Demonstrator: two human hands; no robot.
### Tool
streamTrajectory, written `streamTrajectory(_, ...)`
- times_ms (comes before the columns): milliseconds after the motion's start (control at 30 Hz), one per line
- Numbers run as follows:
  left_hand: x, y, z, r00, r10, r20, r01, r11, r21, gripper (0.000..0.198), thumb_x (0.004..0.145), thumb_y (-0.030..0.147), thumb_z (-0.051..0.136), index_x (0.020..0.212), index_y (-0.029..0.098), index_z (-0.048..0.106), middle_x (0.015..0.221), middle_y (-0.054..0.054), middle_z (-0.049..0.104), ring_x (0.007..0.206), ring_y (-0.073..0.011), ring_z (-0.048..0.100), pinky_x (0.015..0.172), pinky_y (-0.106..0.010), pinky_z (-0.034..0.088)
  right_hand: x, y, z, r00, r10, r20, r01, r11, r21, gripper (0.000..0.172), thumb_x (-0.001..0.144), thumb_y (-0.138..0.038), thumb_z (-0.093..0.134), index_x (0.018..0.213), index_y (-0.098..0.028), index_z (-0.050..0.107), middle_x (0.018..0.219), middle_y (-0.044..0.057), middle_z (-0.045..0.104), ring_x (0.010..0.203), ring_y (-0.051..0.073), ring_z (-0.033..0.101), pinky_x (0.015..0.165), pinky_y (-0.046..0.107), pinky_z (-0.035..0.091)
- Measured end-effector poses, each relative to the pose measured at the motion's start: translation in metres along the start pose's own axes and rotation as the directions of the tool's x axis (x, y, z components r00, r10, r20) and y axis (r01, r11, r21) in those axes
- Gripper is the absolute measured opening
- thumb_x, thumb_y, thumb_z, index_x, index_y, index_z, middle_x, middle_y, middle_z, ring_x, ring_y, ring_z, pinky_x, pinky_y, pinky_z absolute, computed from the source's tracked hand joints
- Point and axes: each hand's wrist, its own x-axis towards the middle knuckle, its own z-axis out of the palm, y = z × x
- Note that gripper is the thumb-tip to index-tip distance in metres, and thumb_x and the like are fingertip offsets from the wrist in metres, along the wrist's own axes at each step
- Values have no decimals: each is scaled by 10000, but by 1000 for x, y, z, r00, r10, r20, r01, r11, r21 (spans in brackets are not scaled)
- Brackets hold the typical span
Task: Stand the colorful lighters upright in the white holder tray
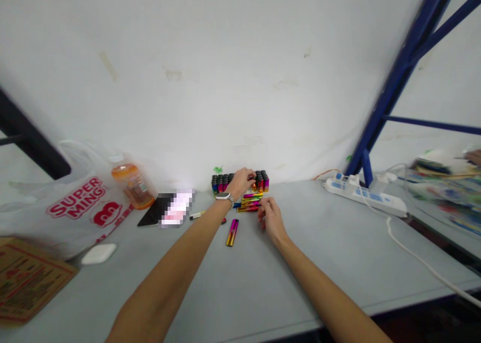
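Note:
Several shiny rainbow-coloured tubes with black tops (265,182) stand upright in a tight group against the wall. My left hand (241,182), with a watch (223,196) on its wrist, reaches over this group, fingers pinched together among the tops; what they hold is hidden. In front, a few more such tubes (250,202) lie on their sides in a small stack. At the right end of that stack is my right hand (269,217), its fingers curled in, and I cannot see what is inside them. One loose pink-and-gold tube (232,233) lies nearer to me.
To the left are a phone (176,208), a dark tablet-like slab (156,211), an orange drink bottle (132,183), a plastic bag (71,203), a white case (99,253) and a cardboard box (30,280). On the right lies a power strip (366,198) beside a blue frame (394,87).

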Motion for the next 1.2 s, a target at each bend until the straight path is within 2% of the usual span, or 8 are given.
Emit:
streamTrajectory(300,-13,20,-7,996,85,37,-90,978,188,185,891,129,539,945,160,713,1029,-79,638,958,-195,620,935,-333,496,4,6,-1,1000,-12,-13,11,999,-36,220,833,-459,475,817,-240,471,573,-59,508,455,124,441,373,209,288)
streamTrajectory(433,-15,27,-12,993,105,58,-116,959,257,210,881,123,543,1021,147,698,1057,-96,631,1013,-219,587,939,-347,492,9,14,-7,985,-175,-3,171,966,-194,115,808,-340,474,827,-228,490,591,-53,498,531,137,471,512,244,374)
streamTrajectory(533,-22,31,-19,991,130,35,-134,962,236,211,882,122,548,1049,150,675,1037,-87,635,1009,-214,580,963,-357,479,8,11,-11,965,-248,83,259,856,-447,91,814,-281,464,836,-222,530,654,-29,544,609,155,512,604,271,397)
streamTrajectory(633,-44,34,-26,991,130,-43,-121,980,160,161,906,151,533,999,169,663,1024,-70,633,998,-204,579,962,-358,475,3,0,-11,941,-255,220,334,620,-710,137,808,-233,495,901,-222,595,880,31,629,797,188,572,690,291,409)
streamTrajectory(733,-80,35,-27,986,90,-143,-82,995,64,138,933,196,515,978,187,645,1038,-63,621,1032,-200,573,966,-351,469,2,-12,-7,881,-252,399,468,351,-811,235,809,-241,539,1018,-210,641,1122,104,594,1066,244,528,812,316,412)
streamTrajectory(833,-116,33,-22,979,-12,-202,13,1000,3,135,939,202,503,968,196,636,1014,-56,624,1015,-204,575,946,-365,474,7,-17,0,842,-180,509,537,181,-824,316,789,-243,570,1087,-186,658,1152,140,566,1119,278,487,899,354,381)
streamTrajectory(1067,-137,28,-9,981,-85,-175,92,995,33,189,946,157,453,1025,191,621,1021,-66,635,1021,-222,570,941,-397,465,18,-24,5,843,-76,533,537,47,-842,280,781,-276,570,1008,-161,685,1102,169,600,1082,311,505,893,400,341)
streamTrajectory(1200,-127,32,-6,971,-109,-212,124,990,60,204,961,166,419,1015,184,614,1019,-74,624,1014,-226,568,931,-400,460,21,-25,-3,850,-54,524,526,150,-838,278,767,-273,589,1011,-161,659,1033,142,670,953,277,578,823,376,370)
